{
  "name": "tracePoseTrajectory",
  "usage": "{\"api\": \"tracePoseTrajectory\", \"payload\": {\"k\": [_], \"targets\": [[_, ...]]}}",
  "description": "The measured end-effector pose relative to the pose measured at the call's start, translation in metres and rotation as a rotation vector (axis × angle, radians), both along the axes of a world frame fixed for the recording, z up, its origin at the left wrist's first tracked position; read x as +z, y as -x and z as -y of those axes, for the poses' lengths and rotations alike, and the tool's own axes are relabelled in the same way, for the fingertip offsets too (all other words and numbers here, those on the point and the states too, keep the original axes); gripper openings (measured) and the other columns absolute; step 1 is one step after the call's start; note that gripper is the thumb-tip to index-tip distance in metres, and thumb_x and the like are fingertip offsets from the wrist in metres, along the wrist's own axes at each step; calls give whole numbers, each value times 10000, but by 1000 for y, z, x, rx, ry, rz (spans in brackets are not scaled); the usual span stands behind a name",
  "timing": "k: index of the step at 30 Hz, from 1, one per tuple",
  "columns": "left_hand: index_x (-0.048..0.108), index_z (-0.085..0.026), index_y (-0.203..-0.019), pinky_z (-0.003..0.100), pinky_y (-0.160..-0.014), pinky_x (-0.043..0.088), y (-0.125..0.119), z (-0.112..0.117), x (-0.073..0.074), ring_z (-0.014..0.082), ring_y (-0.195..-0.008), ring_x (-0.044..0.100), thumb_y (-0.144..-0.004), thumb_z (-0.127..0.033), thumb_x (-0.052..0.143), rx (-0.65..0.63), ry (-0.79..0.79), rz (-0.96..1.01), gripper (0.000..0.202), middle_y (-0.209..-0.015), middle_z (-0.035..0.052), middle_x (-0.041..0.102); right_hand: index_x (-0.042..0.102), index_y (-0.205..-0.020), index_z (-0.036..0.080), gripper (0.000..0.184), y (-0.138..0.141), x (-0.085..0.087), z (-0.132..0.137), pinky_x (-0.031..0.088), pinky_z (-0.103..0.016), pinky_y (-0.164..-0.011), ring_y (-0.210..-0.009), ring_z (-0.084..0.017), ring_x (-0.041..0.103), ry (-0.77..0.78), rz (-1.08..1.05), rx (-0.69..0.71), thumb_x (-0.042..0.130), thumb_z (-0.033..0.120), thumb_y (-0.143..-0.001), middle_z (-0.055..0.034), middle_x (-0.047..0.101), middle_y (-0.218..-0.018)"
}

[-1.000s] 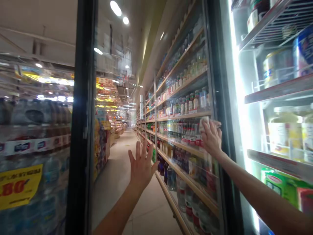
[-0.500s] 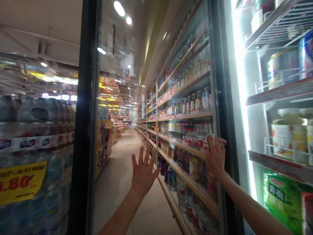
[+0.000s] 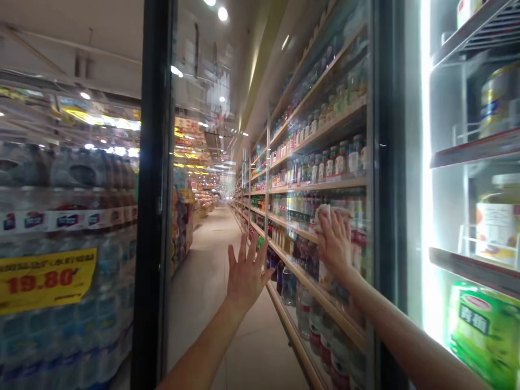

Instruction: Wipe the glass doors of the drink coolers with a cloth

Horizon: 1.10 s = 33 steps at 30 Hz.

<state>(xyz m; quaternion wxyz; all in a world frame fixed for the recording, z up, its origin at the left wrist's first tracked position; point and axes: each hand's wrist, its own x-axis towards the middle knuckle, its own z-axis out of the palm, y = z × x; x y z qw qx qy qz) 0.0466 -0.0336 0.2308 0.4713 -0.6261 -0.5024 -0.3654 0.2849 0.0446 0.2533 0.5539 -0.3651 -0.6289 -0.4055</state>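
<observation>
A glass door [image 3: 203, 325] with a dark frame stands swung out in front of me, and an aisle and drink shelves show in or through its pane. My left hand [image 3: 247, 271] lies spread against the glass at the lower middle, fingers apart, with nothing in it. To its right, my right hand [image 3: 333, 238] presses a crumpled whitish cloth [image 3: 323, 216] flat on the pane. Part of the cloth is covered by the fingers. The dark right edge of the door frame [image 3: 388, 216] runs upright beyond that hand.
At the right, a lit cooler holds shelves [image 3: 475, 149] with bottles [image 3: 498, 216] and a green packet [image 3: 471, 325]. Left of the door, shrink-wrapped bottle packs [image 3: 73, 216] are stacked, with a yellow price sign [image 3: 49, 279] on them.
My right hand has moved the cloth left across the glass, away from the door's right frame. The left hand stays spread on the pane. The view has shifted slightly.
</observation>
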Motion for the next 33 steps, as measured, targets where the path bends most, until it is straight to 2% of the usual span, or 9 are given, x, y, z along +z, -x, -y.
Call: {"api": "tracePoseTrajectory", "payload": {"k": [5, 11, 17, 19, 23, 25, 29, 31, 33], "targets": [[354, -265, -1367, 558, -1081, 141, 2, 0, -2, 317, -1350, 241, -782, -562, 521, 9, -10, -25, 677, -1421, 91, 372, 334, -1386, 266, 603, 8, -62, 15, 253, -478, -1088, -1374, -247, 224, -19, 386, 114, 443, 137, -807, -51, 339, -1457], [372, -266, -1357, 553, -1086, 128, 3, -2, -3, 310, -1353, 236, -788, -568, 505, 21, -30, -31, 658, -1422, 94, 371, 229, -1430, 240, 600, 12, -4, 4, 244, -535, -1070, -1372, -269, 225, -31, 38, 39, 409, 211, -859, -102, 301, -1470], [352, -265, -1368, 543, -1081, 166, 3, 3, -1, 304, -1353, 238, -784, -575, 504, 39, -4, -50, 678, -1424, 95, 369, 347, -1380, 264, 591, 24, -47, 17, 236, -501, -1092, -1365, -254, 247, -13, 435, 139, 457, 160, -808, -60, 382, -1432], [368, -262, -1359, 538, -1084, 162, 5, 2, -2, 296, -1354, 240, -788, -579, 494, 36, -14, -61, 665, -1419, 91, 378, 389, -1355, 266, 553, 24, -40, 16, 205, -497, -1104, -1349, -238, 285, -35, 441, 131, 461, 174, -815, -59, 436, -1396], [384, -264, -1347, 535, -1088, 146, 5, 2, -3, 292, -1343, 265, -803, -568, 481, 31, -32, -60, 631, -1424, 73, 373, 324, -1392, 229, 548, 31, 0, 9, 215, -535, -1079, -1357, -261, 263, -59, 99, 52, 427, 209, -854, -110, 390, -1421], [379, -261, -1350, 536, -1085, 152, 4, 3, -3, 296, -1334, 284, -796, -573, 489, 34, -23, -54, 645, -1423, 75, 373, 285, -1409, 225, 580, 37, -6, 11, 234, -533, -1072, -1371, -267, 226, -53, 111, 77, 426, 196, -848, -107, 356, -1442], [366, -258, -1358, 511, -1084, 181, 7, 7, -1, 287, -1327, 301, -779, -577, 513, 32, -11, -80, 677, -1410, 76, 396, 360, -1373, 239, 596, 45, -50, 23, 221, -501, -1097, -1370, -242, 235, -51, 403, 174, 439, 116, -795, -70, 433, -1398], [359, -262, -1361, 491, -1093, 174, 12, 8, -1, 266, -1329, 300, -788, -573, 503, 26, -13, -110, 668, -1400, 67, 412, 412, -1339, 254, 557, 46, -51, 24, 199, -502, -1106, -1349, -234, 286, -39, 449, 175, 440, 127, -797, -61, 472, -1368], [359, -259, -1361, 489, -1104, 143, 18, 10, -2, 251, -1332, 299, -807, -572, 472, 28, -19, -123, 646, -1397, 63, 417, 408, -1341, 244, 527, 48, -33, 20, 201, -520, -1096, -1342, -248, 299, -39, 354, 149, 440, 172, -819, -80, 458, -1377]]}}
